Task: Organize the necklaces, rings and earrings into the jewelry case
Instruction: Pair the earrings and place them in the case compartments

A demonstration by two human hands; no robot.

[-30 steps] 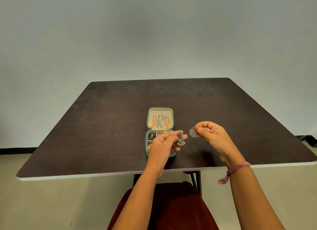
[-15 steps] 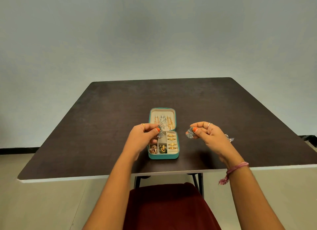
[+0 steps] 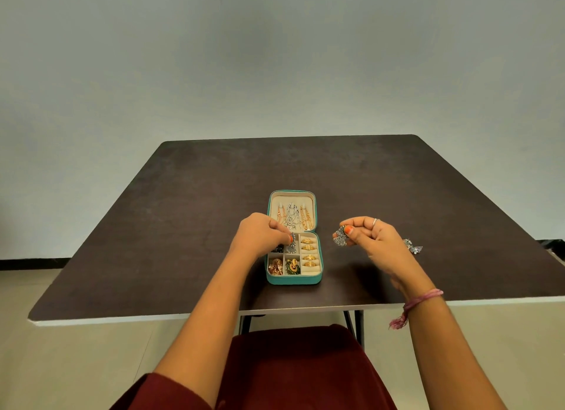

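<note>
Left hand (image 3: 260, 235) pinching a silver jhumka earring (image 3: 292, 245), hovering right over the middle compartment of the open teal jewelry case (image 3: 293, 279) sitting mid-surface (image 3: 153, 226). Chains (image 3: 293, 215) hanging in the lid, gold rings (image 3: 309, 253) lined up in the right-hand column, more earrings in the front compartments. Right hand (image 3: 371, 238) held up just right of the case, fingers curled, pinching a flat silver filigree earring (image 3: 340, 237). One more silver piece (image 3: 412, 246) lying on the surface past that hand, partly hidden.
</note>
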